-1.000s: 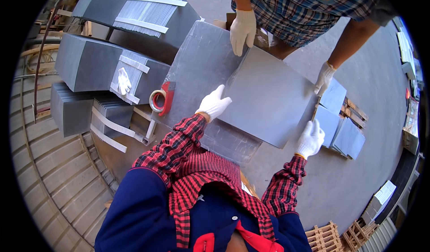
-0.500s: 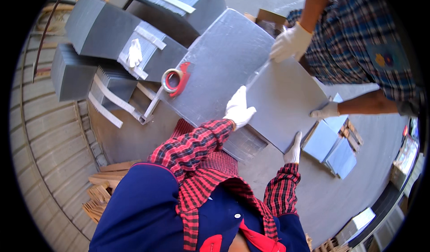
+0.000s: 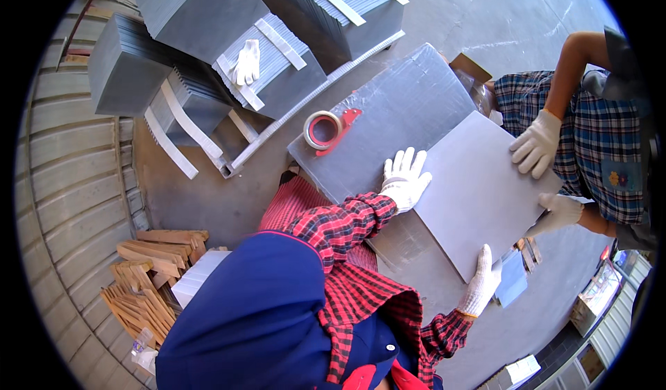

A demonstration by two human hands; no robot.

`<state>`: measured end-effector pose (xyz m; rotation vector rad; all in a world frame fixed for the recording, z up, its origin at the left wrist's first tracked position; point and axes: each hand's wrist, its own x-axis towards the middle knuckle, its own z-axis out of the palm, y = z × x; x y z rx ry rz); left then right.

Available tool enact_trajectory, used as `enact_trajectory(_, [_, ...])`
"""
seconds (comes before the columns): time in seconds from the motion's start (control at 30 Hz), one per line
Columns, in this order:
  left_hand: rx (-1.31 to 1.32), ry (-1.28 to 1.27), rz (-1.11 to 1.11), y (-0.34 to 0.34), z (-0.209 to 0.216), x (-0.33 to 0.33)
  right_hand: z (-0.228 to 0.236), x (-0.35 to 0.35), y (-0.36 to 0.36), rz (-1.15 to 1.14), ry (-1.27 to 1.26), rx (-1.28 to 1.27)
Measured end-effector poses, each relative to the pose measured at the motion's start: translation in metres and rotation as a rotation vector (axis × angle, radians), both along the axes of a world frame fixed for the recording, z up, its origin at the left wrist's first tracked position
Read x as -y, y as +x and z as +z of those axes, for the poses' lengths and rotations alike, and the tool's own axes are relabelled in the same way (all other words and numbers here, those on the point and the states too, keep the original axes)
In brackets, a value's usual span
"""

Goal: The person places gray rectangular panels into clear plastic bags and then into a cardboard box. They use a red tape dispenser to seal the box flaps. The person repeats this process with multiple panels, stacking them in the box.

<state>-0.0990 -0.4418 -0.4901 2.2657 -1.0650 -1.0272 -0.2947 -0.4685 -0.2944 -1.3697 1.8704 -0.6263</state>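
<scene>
A flat grey panel [image 3: 479, 189] lies in front of me, partly over a grey board [image 3: 409, 105] that looks wrapped in clear film. My left hand [image 3: 406, 180], in a white glove, rests with fingers spread at the panel's left edge. At its near right corner my gloved right hand [image 3: 481, 284] holds the edge; some fingers are hidden. Across from me, a co-worker's gloved hands touch the panel, one hand [image 3: 535, 143] on top and the other hand [image 3: 560, 213] at the far right corner. A red tape dispenser [image 3: 326, 132] sits on the board's left part.
Strapped stacks of grey panels [image 3: 281, 67] stand at the upper left, with a loose white glove [image 3: 247, 62] on one. Wooden pieces [image 3: 142, 279] lie along the wall at lower left. An open cardboard box [image 3: 474, 71] is behind the board. Bluish sheets [image 3: 512, 279] lie beyond my right hand.
The panel has shifted right and turned relative to the board. My left hand has spread its fingers at the panel's edge. The co-worker's hands have moved along it. The view has shifted too.
</scene>
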Motion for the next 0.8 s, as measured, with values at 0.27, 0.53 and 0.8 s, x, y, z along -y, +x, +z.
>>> enact_trajectory(0.27, [-0.078,-0.243,-0.322,0.087,0.033,0.002,0.033,-0.023,0.152,-0.04,-0.219,-0.32])
enact_trajectory(0.53, [-0.319,-0.823,-0.44,0.157,0.154,0.062,0.026,-0.02,0.161,-0.198,-0.219,-0.534])
enact_trajectory(0.8, [0.003,-1.444,-1.138,0.074,0.22,0.139,0.042,-0.029,0.182,-0.221,-0.218,-0.175])
